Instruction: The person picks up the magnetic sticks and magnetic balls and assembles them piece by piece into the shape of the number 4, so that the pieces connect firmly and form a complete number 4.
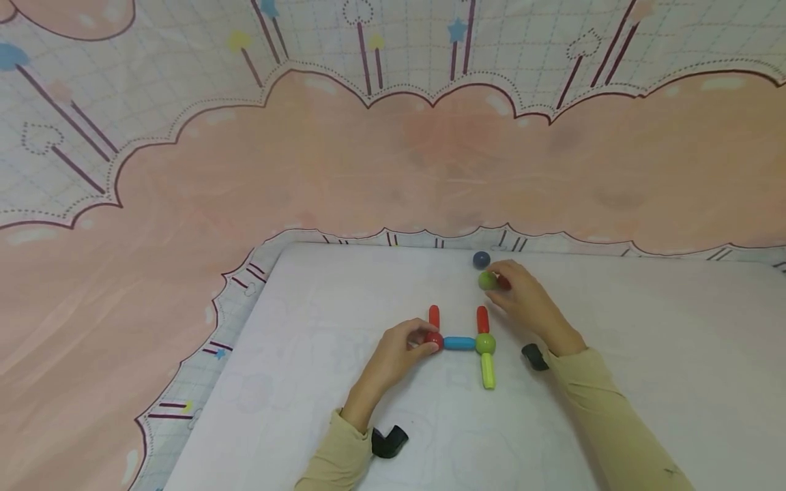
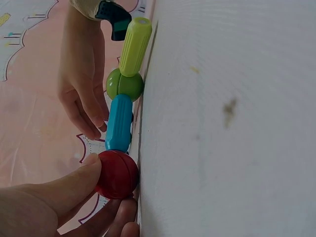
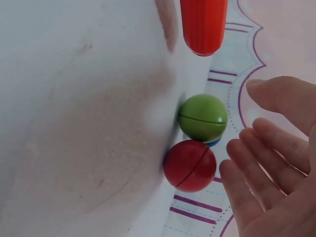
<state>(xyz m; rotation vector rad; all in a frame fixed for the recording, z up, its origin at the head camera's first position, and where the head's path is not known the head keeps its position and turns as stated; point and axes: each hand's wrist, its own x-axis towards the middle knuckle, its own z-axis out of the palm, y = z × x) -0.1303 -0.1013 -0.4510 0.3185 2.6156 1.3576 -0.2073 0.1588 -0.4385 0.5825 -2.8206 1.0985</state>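
Observation:
My left hand (image 1: 396, 351) pinches a red ball (image 2: 117, 174) between thumb and fingers. That ball belongs to a joined figure of balls and rods on the white table. A blue rod (image 1: 459, 344) links it to a green ball (image 1: 485, 343). Red rods (image 1: 434, 316) point away from both balls, and a yellow-green rod (image 1: 488, 372) extends toward the near side. Beside a loose green ball (image 3: 203, 117) and a loose red ball (image 3: 190, 166), my right hand (image 1: 522, 293) has its fingers spread and holds nothing. In the right wrist view a gap separates fingertips and balls.
A dark blue ball (image 1: 482, 260) lies just behind the loose green one, near the table's far edge. The white tabletop (image 1: 295, 307) stretches to both sides. A pink patterned cloth (image 1: 393, 170) hangs behind it. Black straps or mounts (image 1: 389, 442) sit at the wrists.

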